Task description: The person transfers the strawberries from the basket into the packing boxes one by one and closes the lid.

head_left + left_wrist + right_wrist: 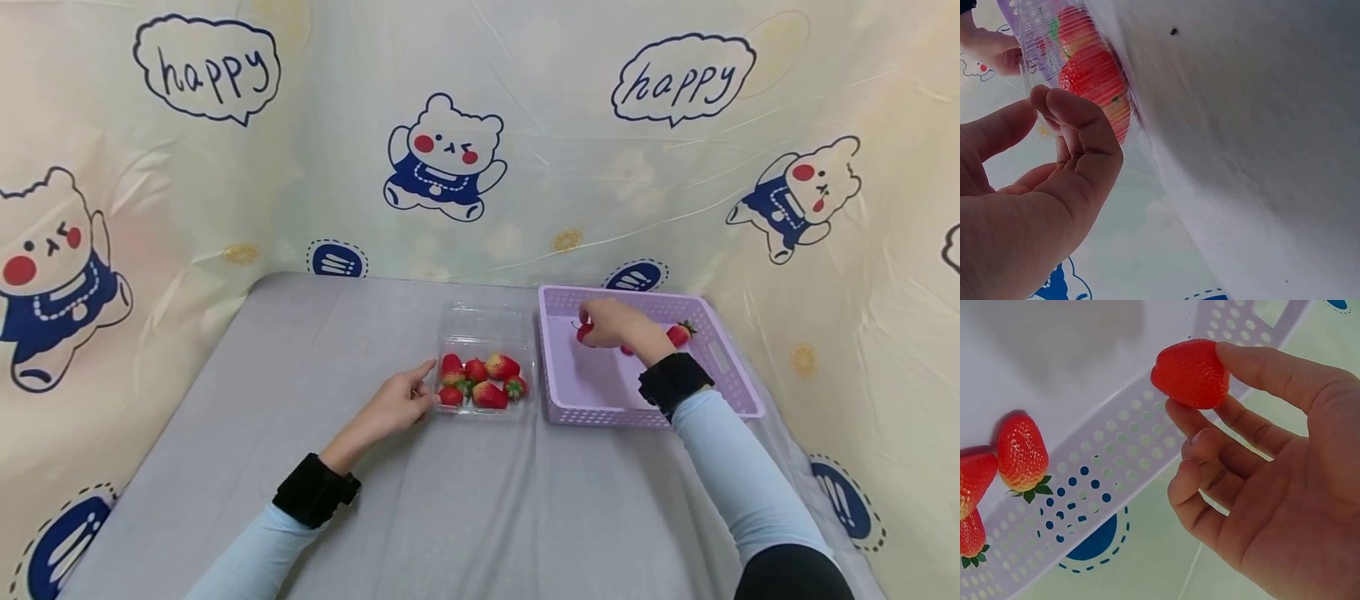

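A red strawberry [1191, 375] is pinched between the thumb and fingertips of my right hand [618, 323], over the purple basket [592, 400]. My left hand [397, 402] is at the left side of a clear plastic clamshell box [487, 321]. In the left wrist view, its thumb and forefinger pinch the box's rim [1030, 87]. Several strawberries [490, 395] lie in the box, whose lid stands raised at the back. Other strawberries [1022, 453] lie in the basket, partly hidden behind my right hand in the head view.
The box and basket stand side by side on a table with a grey cloth [360, 325]. Behind and beside the table hangs a pale curtain [555, 183] printed with bears and lettering.
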`<action>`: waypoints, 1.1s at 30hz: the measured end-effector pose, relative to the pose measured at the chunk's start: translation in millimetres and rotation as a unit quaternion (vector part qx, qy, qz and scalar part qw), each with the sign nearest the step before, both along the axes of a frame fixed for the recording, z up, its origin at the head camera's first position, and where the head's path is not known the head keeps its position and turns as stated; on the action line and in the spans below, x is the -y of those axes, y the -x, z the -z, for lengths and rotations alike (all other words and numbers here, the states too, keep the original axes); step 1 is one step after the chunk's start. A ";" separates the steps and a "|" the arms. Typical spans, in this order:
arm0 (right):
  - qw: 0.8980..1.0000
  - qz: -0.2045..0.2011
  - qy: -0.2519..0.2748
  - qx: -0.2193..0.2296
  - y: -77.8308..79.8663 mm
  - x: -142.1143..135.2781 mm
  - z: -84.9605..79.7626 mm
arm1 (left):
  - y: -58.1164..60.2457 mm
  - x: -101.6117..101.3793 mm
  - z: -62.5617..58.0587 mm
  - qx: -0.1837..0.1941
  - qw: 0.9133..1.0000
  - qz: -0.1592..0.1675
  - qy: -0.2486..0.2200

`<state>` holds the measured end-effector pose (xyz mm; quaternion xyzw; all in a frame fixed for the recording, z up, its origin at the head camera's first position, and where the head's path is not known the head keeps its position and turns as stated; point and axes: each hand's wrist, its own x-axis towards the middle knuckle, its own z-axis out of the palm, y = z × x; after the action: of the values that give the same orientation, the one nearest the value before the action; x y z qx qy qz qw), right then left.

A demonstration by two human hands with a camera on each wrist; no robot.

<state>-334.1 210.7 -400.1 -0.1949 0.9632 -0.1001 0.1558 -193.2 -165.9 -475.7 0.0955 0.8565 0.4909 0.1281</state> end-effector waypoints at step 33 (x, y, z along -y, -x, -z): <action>0.999 -0.021 0.027 -0.041 -31.0 17.5 -12.8 | 0.3 0.9 0.5 -0.009 1.000 0.004 -0.006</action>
<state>-303.0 193.2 -387.3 -0.2229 0.9615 -0.1150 0.1123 -193.5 -166.7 -476.3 0.1045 0.8544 0.4942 0.1219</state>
